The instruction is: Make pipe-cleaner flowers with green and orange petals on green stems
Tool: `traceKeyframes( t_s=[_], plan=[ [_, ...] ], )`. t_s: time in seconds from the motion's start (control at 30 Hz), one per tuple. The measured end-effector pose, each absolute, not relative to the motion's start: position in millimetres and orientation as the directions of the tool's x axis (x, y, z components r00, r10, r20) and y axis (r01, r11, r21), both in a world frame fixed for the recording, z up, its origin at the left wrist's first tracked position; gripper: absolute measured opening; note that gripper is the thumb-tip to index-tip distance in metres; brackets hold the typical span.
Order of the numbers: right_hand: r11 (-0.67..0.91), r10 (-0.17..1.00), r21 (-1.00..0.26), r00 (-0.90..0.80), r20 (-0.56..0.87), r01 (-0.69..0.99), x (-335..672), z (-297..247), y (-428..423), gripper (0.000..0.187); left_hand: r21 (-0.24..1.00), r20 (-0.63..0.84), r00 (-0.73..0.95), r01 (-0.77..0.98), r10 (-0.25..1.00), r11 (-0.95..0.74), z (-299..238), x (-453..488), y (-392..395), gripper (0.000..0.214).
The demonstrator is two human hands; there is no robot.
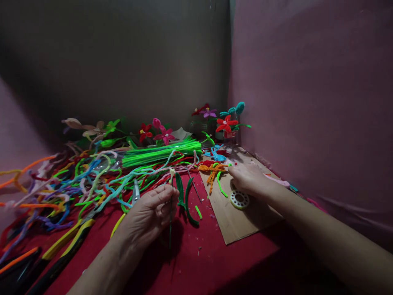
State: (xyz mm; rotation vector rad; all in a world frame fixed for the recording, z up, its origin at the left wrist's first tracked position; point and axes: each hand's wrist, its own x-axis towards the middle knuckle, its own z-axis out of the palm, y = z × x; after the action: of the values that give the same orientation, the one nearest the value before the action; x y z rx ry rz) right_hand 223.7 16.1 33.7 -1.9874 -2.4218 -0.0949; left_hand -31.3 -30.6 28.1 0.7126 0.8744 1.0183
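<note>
My left hand (156, 205) is closed around a thin dark green stem (170, 229), held upright with a pale cream tip (172, 174) at its top. Beside that hand, dark green pipe-cleaner leaves (181, 192) lie on the red cloth. My right hand (247, 177) reaches over a sheet of cardboard (229, 225), its fingers drawn together at the edge of some orange pipe-cleaner pieces (213, 170). Its fingertips are partly hidden, so what they hold cannot be made out. Below its palm lies a round spool with holes (239, 199).
Tangled pipe cleaners (89, 184) and a bright green bundle (162, 152) cover the left and back. Yellow-and-black pliers (67, 246) lie at front left. Pipe-cleaner flowers (226, 124) stand along the back. A pink wall (313, 102) rises on the right.
</note>
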Motion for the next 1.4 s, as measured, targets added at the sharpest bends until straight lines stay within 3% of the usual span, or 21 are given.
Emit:
traceKeyframes(
  t_s=[0.13, 0.33, 0.47, 0.57, 0.7, 0.83, 1.0, 1.4],
  plan=[
    [0.181, 0.982, -0.055, -0.177, 0.07, 0.982, 224, 31, 23, 0.02, 0.835, -0.265, 0.253, -0.423, 0.93, 0.353, 30, -30, -32, 0.019],
    [0.159, 0.973, -0.36, -0.085, 0.213, 0.919, 227, 43, 38, 0.025, 0.834, -0.236, 0.214, -0.456, 0.948, 0.311, 28, -32, -32, 0.016],
    [0.187, 0.975, -0.727, -0.033, 0.22, 0.661, 231, 31, 45, 0.024, 0.836, -0.233, 0.206, -0.457, 0.95, 0.304, 26, -32, -29, 0.013],
    [0.175, 0.981, -0.837, -0.015, 0.195, 0.518, 233, 21, 45, 0.026, 0.835, -0.24, 0.22, -0.45, 0.946, 0.317, 26, -31, -29, 0.012],
    [0.152, 0.984, -0.739, -0.032, 0.174, 0.657, 230, 24, 46, 0.029, 0.849, -0.223, 0.246, -0.427, 0.943, 0.312, 26, -30, -29, 0.012],
    [0.18, 0.979, -0.521, -0.101, 0.177, 0.834, 216, 29, 52, 0.019, 0.853, -0.244, 0.216, -0.417, 0.945, 0.316, 25, -30, -29, 0.009],
    [0.195, 0.977, -0.297, -0.158, 0.146, 0.935, 203, 25, 60, 0.017, 0.853, -0.27, 0.177, -0.413, 0.946, 0.32, 26, -31, -29, 0.006],
    [0.318, 0.948, -0.159, -0.312, 0.059, 0.935, 207, 30, 67, 0.023, 0.849, -0.243, 0.233, -0.419, 0.942, 0.322, 29, -29, -32, 0.012]
  ],
)
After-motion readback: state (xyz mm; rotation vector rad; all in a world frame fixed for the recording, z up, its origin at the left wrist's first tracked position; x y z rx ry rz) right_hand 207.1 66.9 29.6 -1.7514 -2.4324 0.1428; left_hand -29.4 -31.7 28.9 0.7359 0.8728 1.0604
